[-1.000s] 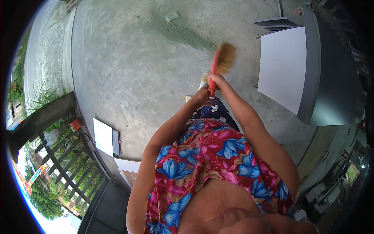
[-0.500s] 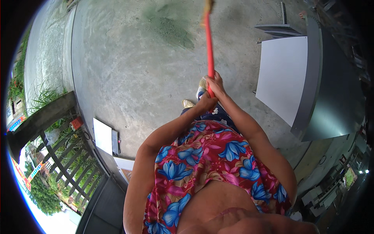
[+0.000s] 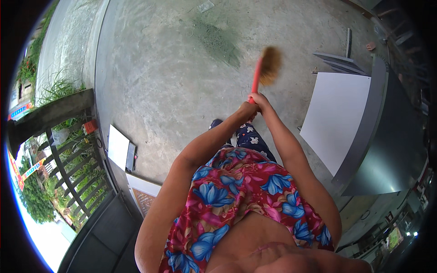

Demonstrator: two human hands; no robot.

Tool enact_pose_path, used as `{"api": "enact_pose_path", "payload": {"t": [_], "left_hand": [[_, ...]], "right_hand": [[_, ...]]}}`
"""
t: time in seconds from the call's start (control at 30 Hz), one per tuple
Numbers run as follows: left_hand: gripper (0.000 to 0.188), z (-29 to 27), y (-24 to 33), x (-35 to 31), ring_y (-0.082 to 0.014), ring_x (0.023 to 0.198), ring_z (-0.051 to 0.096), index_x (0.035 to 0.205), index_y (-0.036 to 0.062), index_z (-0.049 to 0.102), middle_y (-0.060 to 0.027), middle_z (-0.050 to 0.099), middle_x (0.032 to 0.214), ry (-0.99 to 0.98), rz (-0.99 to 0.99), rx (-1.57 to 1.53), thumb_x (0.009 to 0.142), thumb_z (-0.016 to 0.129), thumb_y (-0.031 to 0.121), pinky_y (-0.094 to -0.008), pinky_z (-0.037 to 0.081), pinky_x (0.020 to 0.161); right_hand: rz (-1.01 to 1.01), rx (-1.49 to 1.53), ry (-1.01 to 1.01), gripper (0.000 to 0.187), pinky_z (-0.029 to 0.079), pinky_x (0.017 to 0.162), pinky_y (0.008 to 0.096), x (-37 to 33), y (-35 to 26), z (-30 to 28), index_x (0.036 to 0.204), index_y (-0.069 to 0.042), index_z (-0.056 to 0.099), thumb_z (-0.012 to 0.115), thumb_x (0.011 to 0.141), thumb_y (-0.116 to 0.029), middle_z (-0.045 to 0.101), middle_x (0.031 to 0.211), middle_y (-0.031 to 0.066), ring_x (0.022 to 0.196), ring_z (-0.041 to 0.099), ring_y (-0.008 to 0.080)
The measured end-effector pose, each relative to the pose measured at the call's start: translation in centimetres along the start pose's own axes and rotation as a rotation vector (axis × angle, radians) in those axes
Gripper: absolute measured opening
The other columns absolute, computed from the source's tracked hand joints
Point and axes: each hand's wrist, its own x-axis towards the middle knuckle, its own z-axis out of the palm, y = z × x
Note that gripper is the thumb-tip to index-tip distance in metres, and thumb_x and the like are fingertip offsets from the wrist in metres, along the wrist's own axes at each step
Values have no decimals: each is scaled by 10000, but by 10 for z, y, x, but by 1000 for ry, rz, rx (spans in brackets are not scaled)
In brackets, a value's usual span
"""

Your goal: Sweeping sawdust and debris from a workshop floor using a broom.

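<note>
In the head view, both hands met on the red handle of a broom (image 3: 257,76). The left hand (image 3: 248,109) and the right hand (image 3: 260,99) were stacked close together, fingers clenched around the lower end of the handle, touching each other. The straw-coloured bristle head (image 3: 270,65) stood beyond the fingers, blurred, and appeared lifted off the concrete floor (image 3: 154,82). Farther out past the bristles lay a dark greenish patch of swept grit (image 3: 218,38).

To the right of the fingers, a white panel (image 3: 334,118) leaned against a grey metal cabinet (image 3: 387,136), with loose grey boards (image 3: 339,59) just beyond it. A wide stroke on that side could probably clip the panel's edge and tip or scuff it. With both hands bunched at one end of the handle, the far end would likely be hard to steer, so the bristles might scatter the grit rather than gather it. A foot (image 3: 216,123) showed just below the fingers, near enough to be struck on a short return.
</note>
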Motion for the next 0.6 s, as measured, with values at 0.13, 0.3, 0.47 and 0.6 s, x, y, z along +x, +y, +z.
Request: {"api": "enact_pose_path", "payload": {"t": [0.13,0.3,0.47,0.6], "left_hand": [[218,-22,19,-20,-170,380,472,568,35,465,-68,472,486,106,111,143,669,556,206,-313,349,324],[314,-36,-27,-39,-207,469,550,648,-36,514,-124,545,569,168,271,316,664,563,274,-313,421,399],[323,-51,-47,-82,-180,442,528,693,-35,533,-100,542,569,-73,129,374,664,587,282,-288,398,368],[184,-72,-63,-59,-91,349,360,612,47,499,3,420,481,-346,-15,85,660,613,183,-233,258,301]], "right_hand": [[-260,60,-244,92,394,438,260,0,-35,41,638,-26,461,510,673,-95,480,535,43,442,466,142],[-393,152,-193,199,410,428,252,-61,-21,71,863,-19,396,487,693,-72,483,555,57,451,495,147],[-233,242,63,132,401,395,272,-90,42,64,765,-6,437,496,659,-59,470,530,70,455,504,161],[160,273,215,75,399,393,295,-76,63,72,624,-9,459,508,627,-65,462,517,76,444,494,181]]}}
